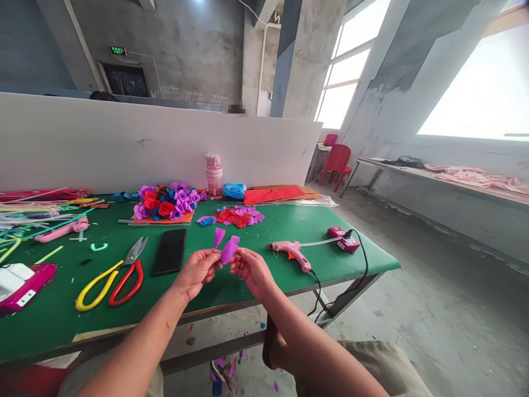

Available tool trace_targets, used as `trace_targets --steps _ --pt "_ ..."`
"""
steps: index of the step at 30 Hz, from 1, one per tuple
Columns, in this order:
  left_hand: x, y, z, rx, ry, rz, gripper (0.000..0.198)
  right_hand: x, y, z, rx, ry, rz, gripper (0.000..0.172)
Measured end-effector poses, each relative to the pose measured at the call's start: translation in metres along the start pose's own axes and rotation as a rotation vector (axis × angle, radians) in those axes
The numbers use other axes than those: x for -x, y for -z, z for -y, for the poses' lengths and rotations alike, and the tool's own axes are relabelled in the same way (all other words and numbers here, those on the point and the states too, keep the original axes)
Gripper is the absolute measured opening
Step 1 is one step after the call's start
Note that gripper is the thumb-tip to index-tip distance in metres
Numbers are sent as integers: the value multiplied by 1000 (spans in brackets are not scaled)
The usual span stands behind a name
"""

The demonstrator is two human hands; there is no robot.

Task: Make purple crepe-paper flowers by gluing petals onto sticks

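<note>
My left hand (201, 270) and my right hand (253, 271) meet above the front part of the green table, fingers closed in pinches. A curled purple paper petal (230, 251) is between their fingertips, touched from both sides. Another purple petal (219, 237) sticks up just above my left fingertips. Beyond the hands lies a loose pile of red, purple and blue paper petals (239, 216). To the right a pink hot glue gun (289, 249) rests on its side with a clear glue stick in its back. Left of my hands is a black phone (169, 252).
Scissors (126, 273) with yellow and red handles lie at left. Paper flowers (167, 202) sit behind the phone, beside a pink bottle (214, 175). A power strip (343, 240) with a black cord is near the right edge. A white partition (165, 143) stands along the back.
</note>
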State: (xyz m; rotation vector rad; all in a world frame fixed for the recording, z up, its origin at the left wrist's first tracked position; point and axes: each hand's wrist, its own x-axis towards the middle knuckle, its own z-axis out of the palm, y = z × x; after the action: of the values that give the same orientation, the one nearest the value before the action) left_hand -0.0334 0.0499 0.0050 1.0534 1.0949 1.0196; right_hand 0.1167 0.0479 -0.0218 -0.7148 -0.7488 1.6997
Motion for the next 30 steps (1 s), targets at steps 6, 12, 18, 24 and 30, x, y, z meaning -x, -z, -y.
trace_targets --steps 6,12,18,24,30 --pt "-1 2 1 24 20 23 32 2 1 0 82 4 19 29" --pt "0 1 1 -22 31 -2 34 2 1 2 122 8 -32 13" --pt "0 3 -1 -12 24 -47 36 3 3 7 123 7 -37 13" --pt "-2 12 0 91 -33 -150 35 -20 5 23 137 -9 -141 11" --pt "2 5 -6 -92 -195 -183 43 -34 -5 21 181 -31 -130 6"
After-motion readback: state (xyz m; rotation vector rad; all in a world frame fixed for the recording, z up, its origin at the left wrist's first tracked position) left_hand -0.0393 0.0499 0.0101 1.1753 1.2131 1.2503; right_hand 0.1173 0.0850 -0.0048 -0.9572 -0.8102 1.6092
